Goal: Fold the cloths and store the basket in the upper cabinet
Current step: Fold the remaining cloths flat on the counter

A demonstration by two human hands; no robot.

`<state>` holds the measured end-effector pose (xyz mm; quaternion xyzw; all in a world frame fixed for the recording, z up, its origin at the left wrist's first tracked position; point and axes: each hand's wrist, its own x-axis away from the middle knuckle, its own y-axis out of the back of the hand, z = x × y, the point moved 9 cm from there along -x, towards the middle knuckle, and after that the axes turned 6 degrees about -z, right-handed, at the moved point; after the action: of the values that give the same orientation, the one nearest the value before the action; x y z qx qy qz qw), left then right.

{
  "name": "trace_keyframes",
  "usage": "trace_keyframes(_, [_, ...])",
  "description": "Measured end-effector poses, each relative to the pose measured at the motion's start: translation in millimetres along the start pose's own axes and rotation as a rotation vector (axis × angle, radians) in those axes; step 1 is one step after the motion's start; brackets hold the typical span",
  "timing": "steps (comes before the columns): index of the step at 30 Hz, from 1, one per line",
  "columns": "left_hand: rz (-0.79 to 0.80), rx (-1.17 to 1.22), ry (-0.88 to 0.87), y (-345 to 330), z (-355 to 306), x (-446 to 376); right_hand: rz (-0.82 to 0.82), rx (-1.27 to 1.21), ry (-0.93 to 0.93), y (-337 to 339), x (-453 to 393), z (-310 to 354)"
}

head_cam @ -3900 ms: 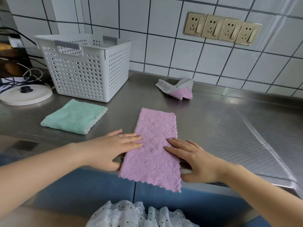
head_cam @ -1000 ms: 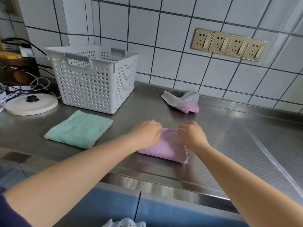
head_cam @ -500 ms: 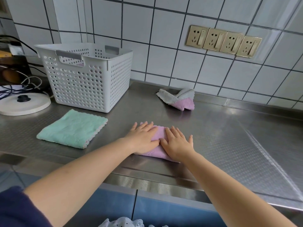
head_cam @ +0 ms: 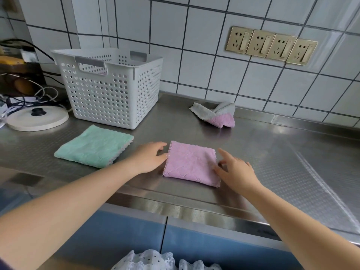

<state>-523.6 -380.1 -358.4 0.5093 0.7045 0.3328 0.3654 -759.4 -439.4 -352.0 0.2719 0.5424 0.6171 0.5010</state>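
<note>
A folded pink cloth [head_cam: 190,163] lies flat on the steel counter [head_cam: 272,152] near its front edge. My left hand [head_cam: 149,157] rests at the cloth's left edge, fingers apart. My right hand [head_cam: 234,171] touches its right edge, fingers spread, gripping nothing. A folded green cloth [head_cam: 94,146] lies to the left. A crumpled grey-and-pink cloth [head_cam: 216,114] sits at the back by the wall. The white perforated basket [head_cam: 111,86] stands at the back left; a bit of pink shows through its handle hole.
A white round lid [head_cam: 37,118] with a black knob and tangled cables [head_cam: 25,98] are at the far left. Several gold wall sockets [head_cam: 270,45] sit on the tiled wall. Blue cabinet doors [head_cam: 136,234] are below the counter.
The pink cloth went from a long strip to a folded square. Both hands pressed flat on it half a second ago and have now slid apart to its left and right edges.
</note>
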Motion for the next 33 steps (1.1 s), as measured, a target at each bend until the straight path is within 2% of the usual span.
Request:
trace_keyframes(2, [0.019,0.087,-0.007,0.1,-3.0,4.1,0.017,-0.095,0.022,0.2,4.5,7.4])
trace_keyframes(5, [0.053,0.062,-0.017,-8.2,-12.6,3.1,0.040,-0.179,0.026,-2.6,5.6,18.5])
trace_keyframes(12, [-0.001,0.216,0.004,-4.5,-12.7,-4.6,-0.009,-0.387,-0.108,-3.5,2.8,18.4])
trace_keyframes(16, [-0.079,0.248,0.006,17.8,-1.2,-3.2,-0.057,-0.638,-0.223,-6.2,2.2,30.8])
trace_keyframes(19, [-0.137,0.296,0.059,44.1,24.5,-0.9,-0.027,-0.936,-0.337,-19.7,-1.4,59.8])
trace_keyframes(23, [-0.191,0.320,0.111,91.8,60.3,4.7,0.027,-1.153,-0.349,-29.0,-13.0,119.3])
trace_keyframes(29, [-0.207,0.283,0.209,152.9,120.8,16.2,0.116,-1.249,-0.298,-48.2,-33.6,204.7])
trace_keyframes(33, [-0.209,0.267,0.247,166.6,151.1,25.1,0.167,-1.240,-0.289,-66.6,-40.3,234.4])
